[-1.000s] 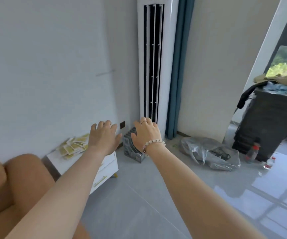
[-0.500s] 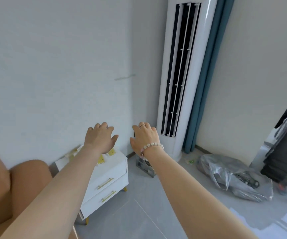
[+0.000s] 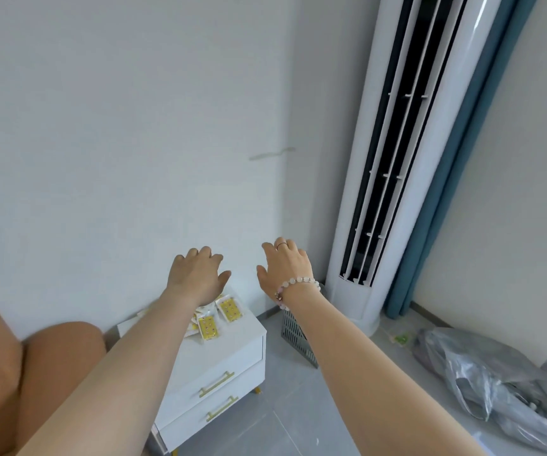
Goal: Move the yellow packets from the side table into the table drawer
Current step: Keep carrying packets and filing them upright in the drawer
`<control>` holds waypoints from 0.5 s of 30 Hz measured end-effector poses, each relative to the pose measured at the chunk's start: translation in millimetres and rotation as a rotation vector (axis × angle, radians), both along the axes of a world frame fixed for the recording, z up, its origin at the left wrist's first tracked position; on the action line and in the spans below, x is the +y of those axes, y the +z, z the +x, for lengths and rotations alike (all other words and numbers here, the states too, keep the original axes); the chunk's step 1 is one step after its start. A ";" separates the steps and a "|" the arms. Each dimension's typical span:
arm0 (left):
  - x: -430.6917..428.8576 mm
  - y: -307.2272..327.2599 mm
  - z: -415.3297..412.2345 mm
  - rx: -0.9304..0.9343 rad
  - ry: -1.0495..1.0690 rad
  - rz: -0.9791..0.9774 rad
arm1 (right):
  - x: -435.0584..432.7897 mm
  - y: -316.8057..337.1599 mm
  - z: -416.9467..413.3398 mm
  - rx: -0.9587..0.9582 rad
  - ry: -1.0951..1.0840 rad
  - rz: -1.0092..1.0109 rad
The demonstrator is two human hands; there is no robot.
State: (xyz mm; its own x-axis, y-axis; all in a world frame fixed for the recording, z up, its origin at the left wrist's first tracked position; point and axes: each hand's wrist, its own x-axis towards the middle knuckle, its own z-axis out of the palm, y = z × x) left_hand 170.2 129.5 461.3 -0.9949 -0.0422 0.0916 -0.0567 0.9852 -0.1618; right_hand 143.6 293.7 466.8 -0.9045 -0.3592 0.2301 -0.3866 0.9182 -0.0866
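A white-walled room corner holds a small white counter [image 3: 232, 337] with two drawers, set between an orange sofa arm [image 3: 51, 357] and a grey slatted basket [image 3: 295, 337] on the tiled floor. The yellow packets [image 3: 209, 328] lie in a loose, overlapping pile on the counter top, toward its rear and right edges. The left forearm covers part of the pile, so the count cannot be determined. The left hand [image 3: 196, 278] hovers above the pile, and the right hand [image 3: 285, 268] hovers beside it, over the gap between counter and basket. The fingers [image 3: 204, 252] of both hands are released, loosely bent, and hold nothing. The upper drawer [image 3: 249, 353] and the lower drawer [image 3: 246, 380] are both closed, so no packet is yet transferred. Probable hazards: (1) Gathering packets first occupies the hands and leaves none free for the handle [image 3: 216, 384], so the drawer should be opened first. (2) The packets appear thin and slick, so a sweeping grasp may push the outer ones off the right edge onto the floor or into the basket, or down behind the counter at the wall. (3) An overfull handful may shed packets in transit. (4) The task does not state which drawer, and inconsistent choice splits the stock. (5) Packets hidden beneath the forearm may be overlooked.
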 end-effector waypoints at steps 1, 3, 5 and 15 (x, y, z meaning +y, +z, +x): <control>-7.2 -4.8 -7.7 0.000 0.017 0.006 | -6.7 -4.9 -11.5 -0.010 0.017 0.003; -22.2 -16.3 -24.3 -0.005 0.062 0.017 | -21.9 -16.5 -35.7 -0.025 0.063 0.021; -36.7 -28.2 -45.1 -0.012 0.106 0.035 | -38.7 -28.1 -62.3 -0.038 0.112 0.046; -104.5 -73.0 -179.3 -0.033 0.250 0.066 | -124.4 -69.5 -226.3 -0.117 0.295 0.072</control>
